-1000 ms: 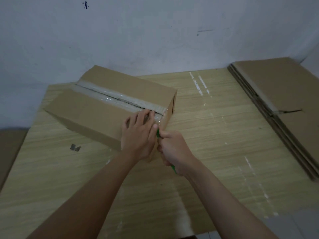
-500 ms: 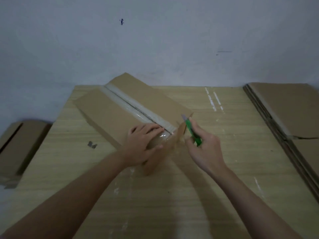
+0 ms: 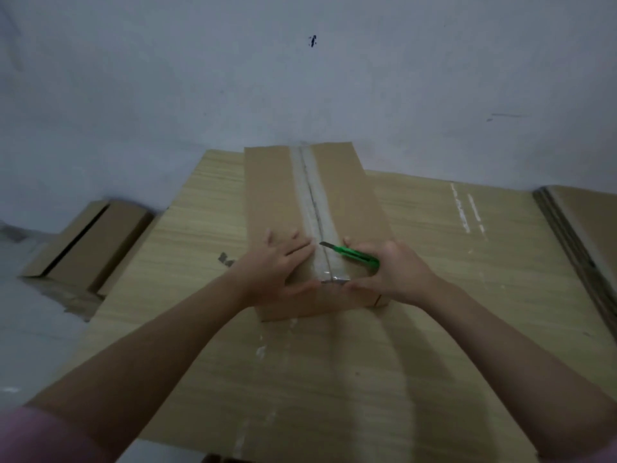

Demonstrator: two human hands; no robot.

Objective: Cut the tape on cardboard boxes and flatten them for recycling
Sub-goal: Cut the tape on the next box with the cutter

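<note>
Cardboard box (image 3: 277, 195) lengthwise on table (image 3: 434, 262) (hands at near edge)

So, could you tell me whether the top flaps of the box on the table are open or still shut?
Shut. The box flaps lie flat, and the tape runs along the seam.

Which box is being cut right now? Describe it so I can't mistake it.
On the wooden table, it is the sealed cardboard box standing at the middle. Clear tape runs along its top seam, unlike the flattened boxes stacked at the table's right edge.
</note>
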